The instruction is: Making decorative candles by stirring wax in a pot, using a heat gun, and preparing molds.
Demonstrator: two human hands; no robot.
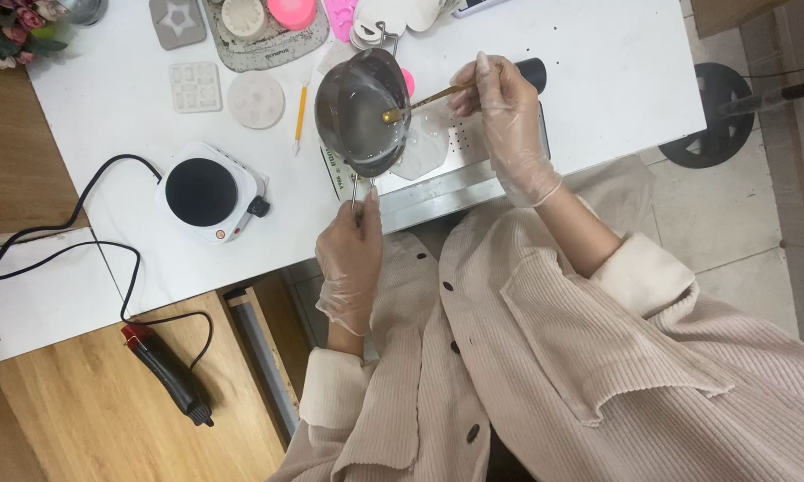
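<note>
Above the near edge of the white table (598, 80), a small metal melting pot (364, 112) is held tilted by its thin handle, which is gripped from below by the gloved left hand (350, 259), the fingers closed tightly around the handle's end. A pale, cloudy liquid is seen inside the pot. A gold-coloured spoon (420, 100) is held by the gloved right hand (507, 120), pinched between thumb and fingers near the handle's far end, with its bowl dipped inside the pot against the liquid. Beneath the pot, a clear mould (424, 143) is seen lying on a flat silver scale (455, 178), just beside the right hand; whether the pot's lip touches the mould cannot be told. To the left of the pot, a small white electric hot plate (207, 192) with a black top is placed on the table, and its black cable (81, 241) is run off the table's edge. Farther back, a round white mould (256, 99), a square white mould (195, 87), a yellow pencil-like tool (301, 112) and a pink round mould (291, 12) are laid out. On the wooden floor (72, 419) to the left, a black heat gun (168, 373) with a red tip is seen. A ribbed beige cardigan (580, 375) is worn by the person.
</note>
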